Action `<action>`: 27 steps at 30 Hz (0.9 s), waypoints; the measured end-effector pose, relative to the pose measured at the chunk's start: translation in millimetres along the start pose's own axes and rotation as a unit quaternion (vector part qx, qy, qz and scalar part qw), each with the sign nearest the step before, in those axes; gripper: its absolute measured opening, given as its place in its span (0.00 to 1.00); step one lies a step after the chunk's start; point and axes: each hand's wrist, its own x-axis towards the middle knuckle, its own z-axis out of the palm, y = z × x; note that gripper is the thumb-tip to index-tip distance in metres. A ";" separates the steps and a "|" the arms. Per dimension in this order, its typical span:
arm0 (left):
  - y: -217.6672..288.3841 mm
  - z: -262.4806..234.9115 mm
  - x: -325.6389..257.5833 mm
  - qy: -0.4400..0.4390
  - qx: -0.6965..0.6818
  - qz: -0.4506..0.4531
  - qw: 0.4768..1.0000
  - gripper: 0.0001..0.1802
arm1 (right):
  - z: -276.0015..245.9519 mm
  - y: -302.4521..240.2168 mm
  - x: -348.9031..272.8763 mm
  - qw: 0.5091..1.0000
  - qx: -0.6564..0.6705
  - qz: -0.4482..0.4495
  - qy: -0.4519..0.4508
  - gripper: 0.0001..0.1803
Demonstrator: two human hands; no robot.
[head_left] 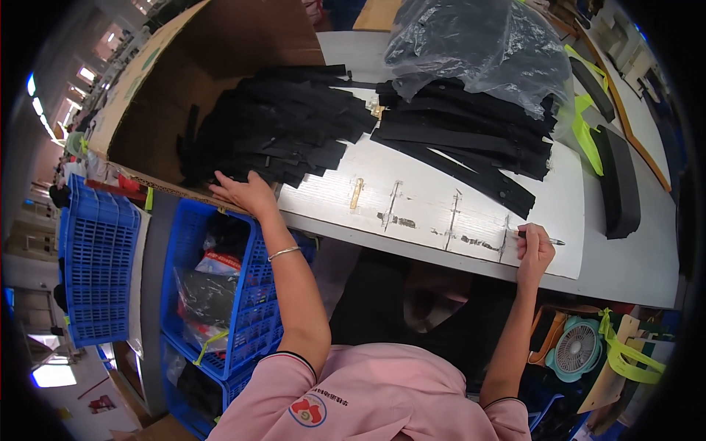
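My left hand lies with fingers stretched apart at the near edge of a heap of black fabric strips, by the lower rim of a cardboard box. The heap spills out of the box, which lies on its side. Whether the fingertips press on the strips I cannot tell. At the front right of the white board, my right hand is closed around a pen, its one end pointing right. Dark lines and smudges mark the board near that hand. More black strips lie fanned out behind it.
A clear plastic bag covers part of the far strips. Black curved pieces and neon yellow straps lie at the right. Below left stand blue crates with bagged goods. A small fan sits under the table at right.
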 end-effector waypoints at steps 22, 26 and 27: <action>-13.7 14.1 -2.6 -0.109 -0.071 0.058 0.990 0.33 | 0.3 -6.3 -0.1 1.000 0.010 0.016 0.005 0.15; -21.0 13.7 -2.0 -0.068 -0.113 0.059 0.989 0.31 | 2.4 -5.5 0.1 1.000 0.013 0.026 0.008 0.15; -19.4 12.9 -6.8 -0.069 -0.115 0.057 0.989 0.31 | 2.4 -4.8 -0.3 1.000 0.011 0.025 0.007 0.15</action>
